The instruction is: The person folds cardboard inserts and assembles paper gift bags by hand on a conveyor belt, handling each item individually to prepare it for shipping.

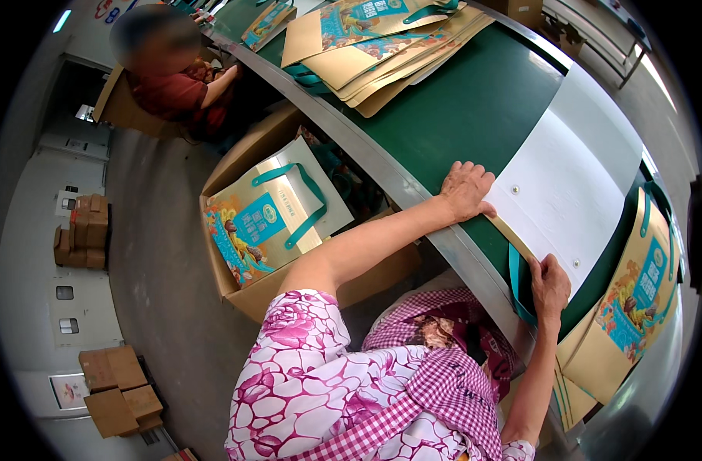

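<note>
A cardboard gift-bag panel point(570, 173) lies white inner side up across the green work surface. Two metal rivets show near its folded gold edge point(512, 236), and a teal ribbon handle point(518, 282) loops out from under that edge toward me. My left hand point(467, 190) grips the panel's left end, thumb along the gold fold. At the other end of the fold, my right hand point(550, 286) pinches the edge between thumb and fingers; its fingertips are partly hidden.
Printed gold bags point(380, 52) are piled up the table, and more bags point(633, 299) lie to the right. An open carton point(236, 297) holding a bag point(270, 213) stands beside the metal table rail point(385, 155). A seated person point(178, 92) is at upper left.
</note>
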A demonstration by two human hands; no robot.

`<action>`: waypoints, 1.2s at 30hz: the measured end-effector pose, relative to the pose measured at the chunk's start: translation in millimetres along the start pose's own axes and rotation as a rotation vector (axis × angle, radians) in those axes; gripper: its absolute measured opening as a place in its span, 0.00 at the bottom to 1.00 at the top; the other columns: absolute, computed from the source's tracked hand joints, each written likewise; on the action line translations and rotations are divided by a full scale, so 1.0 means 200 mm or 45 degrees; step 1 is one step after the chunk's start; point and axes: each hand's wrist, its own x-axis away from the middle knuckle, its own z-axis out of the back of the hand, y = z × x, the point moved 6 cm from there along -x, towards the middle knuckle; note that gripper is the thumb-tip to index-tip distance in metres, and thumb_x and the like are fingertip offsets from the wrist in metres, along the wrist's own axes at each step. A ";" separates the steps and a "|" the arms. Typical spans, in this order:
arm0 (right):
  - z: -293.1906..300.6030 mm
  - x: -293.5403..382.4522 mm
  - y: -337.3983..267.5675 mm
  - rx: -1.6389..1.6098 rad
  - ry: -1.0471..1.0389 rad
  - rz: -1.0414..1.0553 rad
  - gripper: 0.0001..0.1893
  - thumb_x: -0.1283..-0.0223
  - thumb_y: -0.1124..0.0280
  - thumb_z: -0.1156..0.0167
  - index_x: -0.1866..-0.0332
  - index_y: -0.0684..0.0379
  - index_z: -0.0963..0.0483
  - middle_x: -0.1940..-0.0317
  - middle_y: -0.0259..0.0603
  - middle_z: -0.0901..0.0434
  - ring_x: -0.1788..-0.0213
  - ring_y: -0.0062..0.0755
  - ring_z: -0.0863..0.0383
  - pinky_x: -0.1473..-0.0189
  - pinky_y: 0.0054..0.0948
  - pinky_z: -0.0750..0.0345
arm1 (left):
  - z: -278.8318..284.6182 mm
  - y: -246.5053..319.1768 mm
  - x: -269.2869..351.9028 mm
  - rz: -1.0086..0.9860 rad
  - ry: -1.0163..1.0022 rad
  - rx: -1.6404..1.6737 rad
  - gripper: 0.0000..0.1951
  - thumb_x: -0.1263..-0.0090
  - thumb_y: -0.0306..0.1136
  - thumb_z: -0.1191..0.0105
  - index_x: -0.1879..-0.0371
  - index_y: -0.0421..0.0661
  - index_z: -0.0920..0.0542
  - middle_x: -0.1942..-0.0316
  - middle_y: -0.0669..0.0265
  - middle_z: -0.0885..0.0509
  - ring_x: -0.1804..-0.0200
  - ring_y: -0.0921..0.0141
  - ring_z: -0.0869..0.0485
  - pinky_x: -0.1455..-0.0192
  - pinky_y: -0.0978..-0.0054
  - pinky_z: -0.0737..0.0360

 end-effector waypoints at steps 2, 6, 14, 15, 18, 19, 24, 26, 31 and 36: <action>0.00 0.00 0.00 0.006 -0.001 -0.010 0.22 0.33 0.53 0.36 0.73 0.61 0.28 0.79 0.49 0.23 0.72 0.55 0.22 0.67 0.47 0.28 | -0.01 0.00 0.00 0.040 -0.064 0.022 0.30 0.49 0.60 0.30 0.63 0.46 0.21 0.60 0.59 0.20 0.52 0.58 0.23 0.46 0.58 0.30; 0.00 0.00 0.01 0.018 -0.004 -0.016 0.21 0.33 0.54 0.37 0.72 0.62 0.29 0.79 0.50 0.24 0.72 0.55 0.22 0.67 0.46 0.28 | 0.01 0.00 0.01 -0.001 -0.028 0.066 0.29 0.47 0.60 0.30 0.63 0.46 0.21 0.60 0.59 0.21 0.52 0.59 0.24 0.46 0.58 0.31; -0.01 0.00 0.01 0.028 -0.013 -0.039 0.22 0.32 0.54 0.37 0.73 0.62 0.29 0.80 0.50 0.25 0.74 0.53 0.24 0.68 0.45 0.29 | 0.01 0.00 0.03 -0.070 0.096 0.111 0.26 0.45 0.59 0.32 0.66 0.49 0.25 0.64 0.63 0.25 0.55 0.61 0.27 0.50 0.61 0.33; -0.01 0.00 0.01 0.029 -0.011 -0.035 0.22 0.32 0.54 0.36 0.73 0.62 0.30 0.80 0.50 0.26 0.74 0.53 0.25 0.68 0.45 0.29 | 0.01 0.00 0.03 -0.066 0.083 0.100 0.27 0.45 0.58 0.31 0.65 0.48 0.24 0.63 0.62 0.25 0.55 0.61 0.27 0.49 0.61 0.33; 0.00 0.00 0.01 0.023 -0.025 -0.065 0.22 0.33 0.55 0.35 0.74 0.63 0.31 0.82 0.49 0.28 0.77 0.49 0.27 0.69 0.43 0.31 | 0.01 0.00 0.04 -0.062 0.087 0.127 0.27 0.45 0.58 0.31 0.64 0.47 0.24 0.63 0.62 0.25 0.55 0.62 0.27 0.49 0.61 0.33; 0.00 0.00 0.00 0.022 -0.020 -0.071 0.22 0.33 0.55 0.35 0.74 0.63 0.31 0.82 0.49 0.29 0.77 0.48 0.28 0.70 0.43 0.31 | 0.01 0.00 0.03 -0.061 0.081 0.131 0.27 0.45 0.57 0.30 0.63 0.46 0.23 0.63 0.61 0.24 0.54 0.62 0.27 0.49 0.62 0.33; -0.01 0.00 0.03 0.013 -0.002 -0.045 0.22 0.33 0.55 0.35 0.73 0.63 0.30 0.83 0.47 0.29 0.78 0.44 0.29 0.70 0.41 0.31 | 0.00 0.01 0.03 -0.048 0.098 0.167 0.28 0.46 0.56 0.29 0.61 0.45 0.21 0.61 0.60 0.22 0.52 0.62 0.26 0.46 0.62 0.34; 0.00 0.00 0.03 0.033 0.021 -0.016 0.22 0.33 0.55 0.35 0.73 0.63 0.29 0.83 0.47 0.29 0.78 0.43 0.29 0.70 0.40 0.31 | -0.01 0.01 0.02 -0.041 0.077 0.161 0.28 0.46 0.56 0.29 0.61 0.45 0.21 0.61 0.60 0.22 0.52 0.61 0.26 0.46 0.62 0.34; -0.01 -0.01 0.04 -0.023 -0.001 -0.019 0.22 0.33 0.54 0.35 0.73 0.62 0.29 0.82 0.46 0.28 0.78 0.43 0.28 0.70 0.40 0.30 | -0.01 0.00 0.02 -0.044 0.087 0.172 0.28 0.45 0.57 0.30 0.61 0.45 0.21 0.60 0.59 0.21 0.51 0.61 0.25 0.45 0.61 0.33; -0.03 -0.03 0.08 0.039 0.035 -0.010 0.22 0.35 0.51 0.35 0.73 0.61 0.27 0.81 0.47 0.25 0.76 0.46 0.24 0.68 0.42 0.27 | -0.01 -0.01 -0.01 -0.080 0.089 0.138 0.28 0.45 0.59 0.31 0.62 0.44 0.21 0.61 0.59 0.21 0.52 0.60 0.24 0.46 0.61 0.32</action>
